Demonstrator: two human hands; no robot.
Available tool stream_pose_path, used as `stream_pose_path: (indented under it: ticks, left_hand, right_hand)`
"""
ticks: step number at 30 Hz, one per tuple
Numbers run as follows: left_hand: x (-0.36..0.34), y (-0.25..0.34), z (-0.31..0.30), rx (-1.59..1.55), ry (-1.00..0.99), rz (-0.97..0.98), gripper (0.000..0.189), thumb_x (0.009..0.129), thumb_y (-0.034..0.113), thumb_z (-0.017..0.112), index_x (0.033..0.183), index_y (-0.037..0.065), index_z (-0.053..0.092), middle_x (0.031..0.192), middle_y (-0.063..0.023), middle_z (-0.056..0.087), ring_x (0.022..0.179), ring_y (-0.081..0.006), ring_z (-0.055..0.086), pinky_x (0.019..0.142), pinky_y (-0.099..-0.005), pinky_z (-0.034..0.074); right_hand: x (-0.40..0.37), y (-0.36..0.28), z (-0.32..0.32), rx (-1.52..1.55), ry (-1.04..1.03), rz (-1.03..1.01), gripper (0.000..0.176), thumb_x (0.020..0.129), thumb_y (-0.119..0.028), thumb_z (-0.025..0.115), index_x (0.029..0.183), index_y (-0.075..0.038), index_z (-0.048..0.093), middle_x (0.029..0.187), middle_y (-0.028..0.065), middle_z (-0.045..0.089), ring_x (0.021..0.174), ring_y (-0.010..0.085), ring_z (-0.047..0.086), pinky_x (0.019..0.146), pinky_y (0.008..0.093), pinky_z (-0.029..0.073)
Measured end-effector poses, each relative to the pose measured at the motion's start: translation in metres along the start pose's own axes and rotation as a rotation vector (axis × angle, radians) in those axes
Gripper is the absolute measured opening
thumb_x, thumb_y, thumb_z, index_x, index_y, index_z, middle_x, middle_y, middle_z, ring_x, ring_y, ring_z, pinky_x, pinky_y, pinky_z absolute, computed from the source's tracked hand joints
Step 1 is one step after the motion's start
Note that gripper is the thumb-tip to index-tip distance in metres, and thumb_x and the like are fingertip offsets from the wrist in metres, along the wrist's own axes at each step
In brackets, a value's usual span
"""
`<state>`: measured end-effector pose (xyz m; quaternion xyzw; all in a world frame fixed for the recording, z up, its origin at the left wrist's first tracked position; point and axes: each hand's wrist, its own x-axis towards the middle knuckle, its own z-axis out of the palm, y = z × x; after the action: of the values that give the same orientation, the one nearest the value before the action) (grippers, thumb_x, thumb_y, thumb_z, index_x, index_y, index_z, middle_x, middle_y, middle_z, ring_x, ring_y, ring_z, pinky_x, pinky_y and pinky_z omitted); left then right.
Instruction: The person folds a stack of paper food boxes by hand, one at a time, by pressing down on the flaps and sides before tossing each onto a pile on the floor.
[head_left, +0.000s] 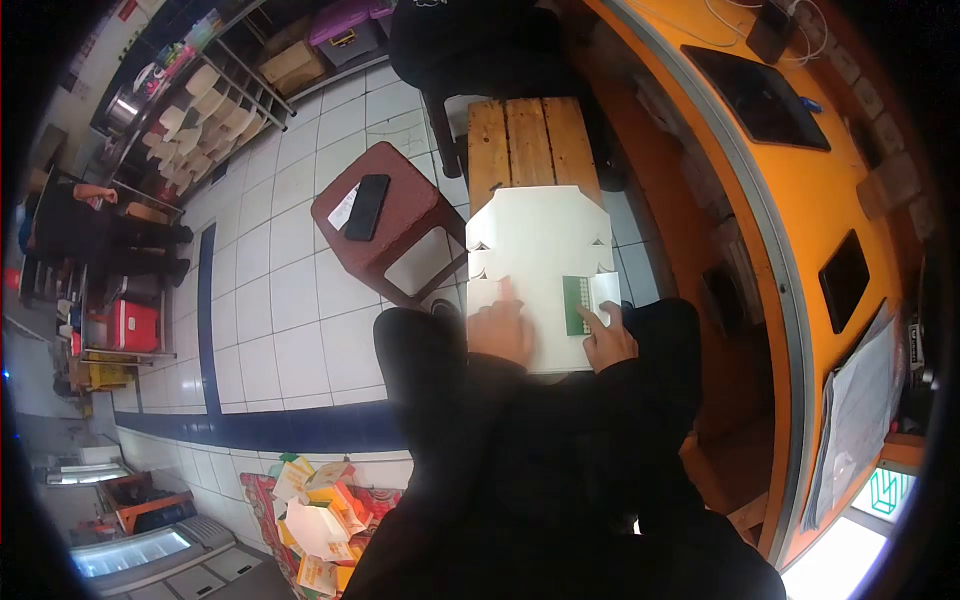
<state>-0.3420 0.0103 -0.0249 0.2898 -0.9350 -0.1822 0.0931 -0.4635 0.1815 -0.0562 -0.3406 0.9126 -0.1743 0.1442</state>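
Observation:
A flat white cardboard box blank (538, 235) with slotted sides and cut corners lies on the wooden bench (530, 140) in front of me. Over its lower left part is my left hand (503, 332), smeared by motion, with a faint reddish streak just beyond the fingers. My right hand (608, 340) rests at the lower right of the blank, thumb and fingers apart. Its fingertips are at the edge of a green card-like piece (574, 306) with a pale, patterned strip along one side.
A reddish-brown stool (385, 160) holding a black phone (367, 207) stands to the left. An orange counter (800, 190) with a tablet (755, 95) runs along the right. Folded cartons (320, 520) lie on a red cloth at lower left. Another person (95, 225) stands far left.

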Motion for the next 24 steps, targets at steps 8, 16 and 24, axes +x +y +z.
stream_pose_path:
  ticks: [8,16,24]
  left_hand:
    - [0.032,0.021,0.105,-0.844,-0.333,-0.294,0.034,0.094,0.03,0.062,0.104,-0.002,0.063,0.085,-0.0144,0.068,0.069,-0.0242,0.069,0.056,-0.0344,0.055]
    - [0.032,0.031,0.085,-1.436,-0.482,-0.64,0.027,0.096,0.014,0.055,0.113,-0.006,0.059,0.099,-0.0155,0.068,0.07,-0.0231,0.07,0.058,-0.0273,0.058]
    - [0.014,0.036,0.109,-1.103,-0.235,-0.183,0.03,0.096,0.012,0.056,0.12,-0.005,0.059,0.095,-0.0146,0.069,0.079,-0.0246,0.071,0.066,-0.0282,0.057]
  right_hand:
    - [-0.012,0.0,-0.005,0.26,0.167,-0.033,0.067,0.073,0.002,0.064,0.134,-0.023,0.052,0.133,0.0171,0.037,0.102,0.0401,0.06,0.088,0.0441,0.052]
    - [-0.037,0.016,0.024,1.14,0.332,0.165,0.055,0.082,0.001,0.066,0.133,-0.005,0.046,0.113,0.0206,0.056,0.102,0.0285,0.063,0.083,0.033,0.054]
    - [-0.03,-0.015,0.002,0.621,0.457,-0.028,0.021,0.083,-0.01,0.074,0.102,-0.003,0.07,0.098,0.0102,0.068,0.081,0.0197,0.069,0.066,0.0304,0.057]
